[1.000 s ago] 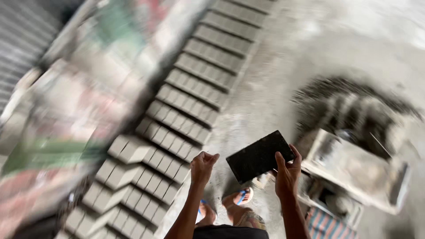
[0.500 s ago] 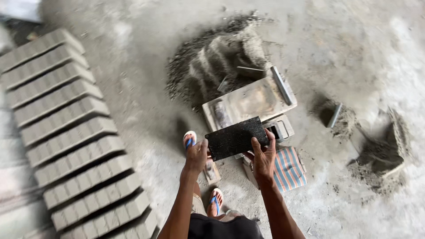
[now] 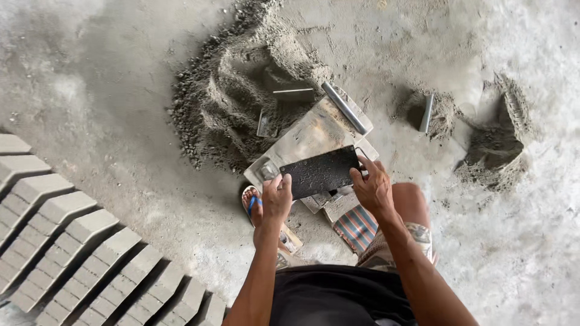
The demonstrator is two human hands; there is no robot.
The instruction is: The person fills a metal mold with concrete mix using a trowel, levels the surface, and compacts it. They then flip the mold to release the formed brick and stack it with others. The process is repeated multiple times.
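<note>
A dark rectangular metal plate [image 3: 320, 171] is held flat between both hands, just above a grey metal block mould [image 3: 308, 134] on the floor. My left hand [image 3: 277, 198] grips the plate's left end. My right hand [image 3: 373, 187] grips its right end. A metal bar handle [image 3: 343, 107] lies along the mould's far side. Behind the mould is a heap of dark wet mortar [image 3: 232, 99]. My foot in a blue-strapped sandal [image 3: 251, 204] stands beside the mould.
Rows of grey moulded concrete blocks [image 3: 90, 253] lie on the floor at the lower left. A striped cloth [image 3: 356, 226] sits under my right knee. A small trowel [image 3: 426, 113] is stuck in a mortar patch, with another mortar lump [image 3: 495, 148] at the right.
The view has swung from the block rows toward the mould and mortar heap. Both hands still hold the plate, now lower and over the mould's near edge.
</note>
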